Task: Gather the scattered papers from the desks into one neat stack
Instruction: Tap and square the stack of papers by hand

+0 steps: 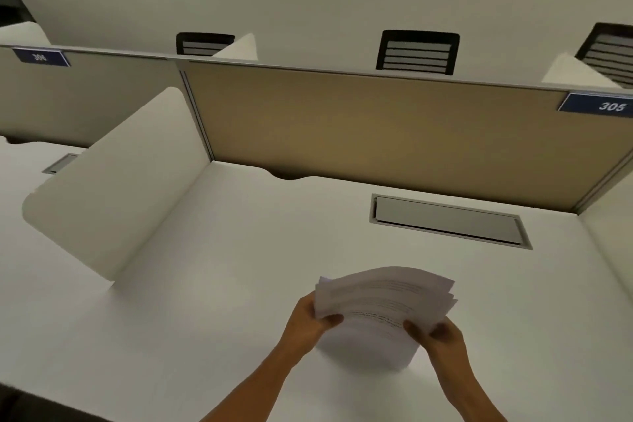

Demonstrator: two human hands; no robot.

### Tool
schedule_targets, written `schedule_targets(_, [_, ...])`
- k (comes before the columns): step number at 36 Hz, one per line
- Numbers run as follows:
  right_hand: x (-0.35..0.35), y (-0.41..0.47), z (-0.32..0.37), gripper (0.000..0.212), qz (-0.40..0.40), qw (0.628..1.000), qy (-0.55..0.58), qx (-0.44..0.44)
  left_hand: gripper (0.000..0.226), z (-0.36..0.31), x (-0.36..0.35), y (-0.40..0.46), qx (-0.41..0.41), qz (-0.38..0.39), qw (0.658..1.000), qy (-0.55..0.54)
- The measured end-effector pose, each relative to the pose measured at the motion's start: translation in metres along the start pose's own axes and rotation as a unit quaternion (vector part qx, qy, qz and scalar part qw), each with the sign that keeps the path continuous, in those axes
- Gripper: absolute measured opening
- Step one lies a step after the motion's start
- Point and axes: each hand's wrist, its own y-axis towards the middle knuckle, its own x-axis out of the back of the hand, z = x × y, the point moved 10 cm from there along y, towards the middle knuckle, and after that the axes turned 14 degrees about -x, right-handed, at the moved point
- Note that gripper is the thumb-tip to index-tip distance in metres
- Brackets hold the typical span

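A thick bundle of printed white papers (383,301) is held above the white desk (222,284), near its front edge. My left hand (308,319) grips the bundle's left side, thumb on top. My right hand (438,332) grips the right side, thumb on the top sheet. The sheets fan out unevenly at the far edge and bend downward toward me. No other loose paper shows on the desks in view.
A tan partition (376,127) with a blue "305" plate (603,105) backs the desk. A white side divider (113,188) stands at the left. A grey cable hatch (448,219) is set into the desktop. Black chairs (418,51) stand beyond the partition.
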Motion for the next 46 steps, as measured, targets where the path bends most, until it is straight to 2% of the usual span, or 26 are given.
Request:
schedule_targets(4, [0.006, -0.006, 0.014, 0.017, -0.014, 0.999, 0.025, 0.024, 0.032, -0.011, 0.006, -0.001, -0.013, -0.038, 0.999, 0.013])
schedule_targets(7, [0.006, -0.007, 0.023, 0.020, -0.015, 0.999, 0.021, 0.044, 0.029, -0.016, 0.011, -0.002, -0.022, -0.063, 0.998, 0.010])
schedule_targets(13, [-0.001, -0.005, 0.017, 0.022, -0.004, 0.999, -0.009, 0.039, 0.033, -0.012, 0.010, -0.008, -0.004, -0.066, 0.998, -0.010])
schedule_targets(16, [0.001, -0.003, 0.014, 0.026, -0.015, 0.999, -0.007, 0.040, 0.039, -0.010, 0.013, -0.010, -0.010, -0.091, 0.996, -0.019])
schedule_targets(19, [0.003, -0.001, 0.017, 0.016, -0.017, 0.999, -0.007, 0.047, 0.033, -0.013, 0.015, -0.010, -0.014, -0.113, 0.993, -0.020])
schedule_targets(25, [0.002, 0.000, 0.026, 0.024, -0.016, 0.998, 0.006, 0.065, 0.041, -0.020, 0.020, -0.010, -0.034, -0.151, 0.987, -0.030])
schedule_targets(29, [0.000, -0.003, 0.030, 0.027, -0.004, 0.997, 0.013, 0.078, 0.037, -0.018, 0.011, -0.009, -0.025, -0.114, 0.992, -0.038])
schedule_targets(33, [-0.012, -0.002, 0.023, 0.038, 0.016, 0.998, -0.016, 0.057, 0.038, -0.002, -0.006, -0.011, 0.029, -0.062, 0.997, -0.030])
schedule_targets(35, [-0.018, 0.000, 0.020, 0.042, 0.022, 0.998, -0.035, 0.050, 0.030, 0.002, -0.012, -0.012, 0.036, -0.052, 0.998, -0.012])
schedule_targets(38, [-0.017, 0.003, 0.018, 0.031, 0.012, 0.998, -0.048, 0.039, 0.005, 0.004, -0.012, -0.013, 0.043, -0.059, 0.997, 0.017])
schedule_targets(42, [-0.010, 0.007, 0.022, 0.020, -0.007, 0.998, -0.047, 0.037, 0.011, -0.002, -0.007, -0.008, 0.016, -0.079, 0.995, 0.056])
schedule_targets(46, [-0.005, 0.008, 0.020, 0.022, -0.005, 0.998, -0.042, 0.035, 0.010, 0.000, -0.007, -0.005, 0.008, -0.072, 0.994, 0.080])
